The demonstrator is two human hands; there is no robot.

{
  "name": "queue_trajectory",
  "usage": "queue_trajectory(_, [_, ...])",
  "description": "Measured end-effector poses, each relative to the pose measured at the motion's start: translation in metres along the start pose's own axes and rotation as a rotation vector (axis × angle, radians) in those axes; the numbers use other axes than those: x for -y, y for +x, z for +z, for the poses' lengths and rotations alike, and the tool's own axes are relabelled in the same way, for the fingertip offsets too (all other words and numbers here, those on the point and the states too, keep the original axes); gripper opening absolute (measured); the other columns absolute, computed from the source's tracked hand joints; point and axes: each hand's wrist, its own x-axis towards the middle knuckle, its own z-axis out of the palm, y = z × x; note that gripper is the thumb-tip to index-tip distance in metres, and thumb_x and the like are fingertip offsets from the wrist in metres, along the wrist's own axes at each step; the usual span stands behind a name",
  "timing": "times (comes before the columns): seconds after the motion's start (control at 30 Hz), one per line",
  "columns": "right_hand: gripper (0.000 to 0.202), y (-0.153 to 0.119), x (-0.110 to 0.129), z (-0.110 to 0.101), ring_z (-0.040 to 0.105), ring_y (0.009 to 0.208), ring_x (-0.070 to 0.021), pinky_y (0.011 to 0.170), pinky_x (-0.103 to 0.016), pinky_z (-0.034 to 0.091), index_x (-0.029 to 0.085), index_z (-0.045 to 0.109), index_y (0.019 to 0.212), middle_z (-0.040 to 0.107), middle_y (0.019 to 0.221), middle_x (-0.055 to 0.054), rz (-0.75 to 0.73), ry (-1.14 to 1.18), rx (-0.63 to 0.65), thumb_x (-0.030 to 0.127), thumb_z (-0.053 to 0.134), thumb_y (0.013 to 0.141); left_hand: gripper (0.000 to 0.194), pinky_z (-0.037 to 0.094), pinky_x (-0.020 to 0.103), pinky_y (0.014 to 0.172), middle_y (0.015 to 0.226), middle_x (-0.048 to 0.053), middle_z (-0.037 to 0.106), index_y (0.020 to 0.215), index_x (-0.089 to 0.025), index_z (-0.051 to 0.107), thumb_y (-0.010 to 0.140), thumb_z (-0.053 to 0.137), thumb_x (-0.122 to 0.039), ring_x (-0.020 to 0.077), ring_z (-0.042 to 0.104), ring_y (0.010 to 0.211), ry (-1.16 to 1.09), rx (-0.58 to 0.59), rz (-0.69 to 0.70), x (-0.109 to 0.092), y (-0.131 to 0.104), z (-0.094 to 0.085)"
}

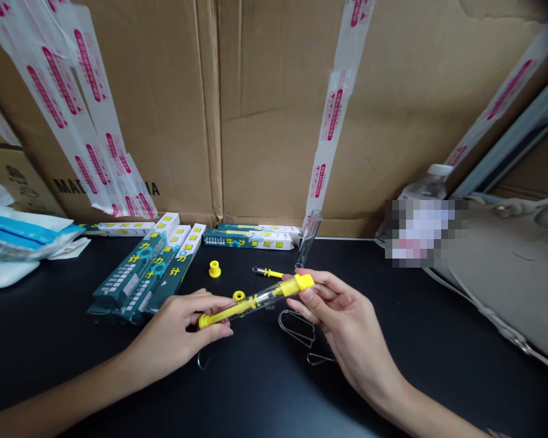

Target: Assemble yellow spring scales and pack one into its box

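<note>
A clear tubular spring scale (260, 298) with yellow ends and a yellow rod inside is held slightly tilted above the table, its right end higher. My left hand (173, 322) pinches its lower left end. The square yellow cap at the other end is gripped between the thumb and fingers of my right hand (354, 319). A small metal hook (203, 362) shows just below my left hand; whether it joins the scale, I cannot tell. Behind the scale lie a yellow plug (214, 269), a yellow ring (238, 295) and a yellow rod (271, 274). Bent wire hooks (296, 328) are beside my right hand.
Green and white printed boxes (139, 271) lie at the left, with more boxes (251, 239) along the back. A clear tube (309, 240) stands tilted behind my right hand. A plastic bottle (432, 182) and a beige bag (516, 261) are at right. Large cartons (274, 121) wall off the back.
</note>
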Motion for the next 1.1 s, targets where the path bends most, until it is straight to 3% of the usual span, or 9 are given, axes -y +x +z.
queue_trajectory(0.17, [0.017,-0.0015,0.0009,0.0005,0.075,0.085,-0.0141,0.080,-0.021,0.065,0.021,0.079,0.092,0.078,0.092,-0.001,-0.008,-0.017,0.018,0.025,0.087,0.077,0.030,0.060,0.037,0.084,0.090,0.004,0.069,0.111,-0.024,0.078,0.082,0.072,-0.033,0.0245,0.071,0.089,-0.005,0.006,0.008,-0.0003,0.0001,0.0001])
queue_trajectory(0.5, [0.017,-0.0005,-0.0005,-0.0021,0.076,0.082,-0.0125,0.080,-0.019,0.064,0.018,0.076,0.078,0.079,0.088,-0.001,0.008,0.004,-0.004,0.024,0.090,0.072,0.032,0.059,0.036,0.086,0.093,0.004,0.069,0.112,-0.024,0.077,0.083,0.071,-0.035,0.0234,0.069,0.091,-0.003,0.004,0.001,0.0006,0.0009,0.0015])
queue_trajectory(0.63, [0.020,0.0013,-0.0001,-0.0025,0.075,0.079,-0.0112,0.077,-0.017,0.064,0.020,0.077,0.088,0.079,0.085,0.000,0.019,0.006,0.007,0.025,0.090,0.073,0.035,0.059,0.031,0.077,0.092,0.005,0.069,0.115,-0.020,0.076,0.086,0.067,-0.038,0.0226,0.067,0.088,0.028,0.044,-0.016,-0.0012,-0.0023,0.0008])
queue_trajectory(0.77, [0.029,0.0015,0.0000,-0.0027,0.076,0.080,-0.0126,0.079,-0.020,0.064,0.023,0.077,0.103,0.079,0.087,-0.001,0.000,-0.012,0.037,0.027,0.088,0.076,0.037,0.059,0.031,0.078,0.095,0.006,0.069,0.117,-0.018,0.074,0.089,0.063,-0.040,0.0229,0.067,0.089,0.034,0.081,-0.018,-0.0021,-0.0040,-0.0007])
queue_trajectory(1.1, [0.026,0.0001,0.0027,-0.0001,0.075,0.096,-0.0159,0.085,-0.021,0.064,0.024,0.078,0.106,0.080,0.105,-0.002,-0.021,-0.018,0.073,0.025,0.084,0.081,0.034,0.059,0.028,0.080,0.103,0.005,0.072,0.114,-0.019,0.075,0.087,0.066,-0.038,0.0234,0.068,0.095,-0.027,0.081,-0.045,-0.0028,-0.0027,-0.0022])
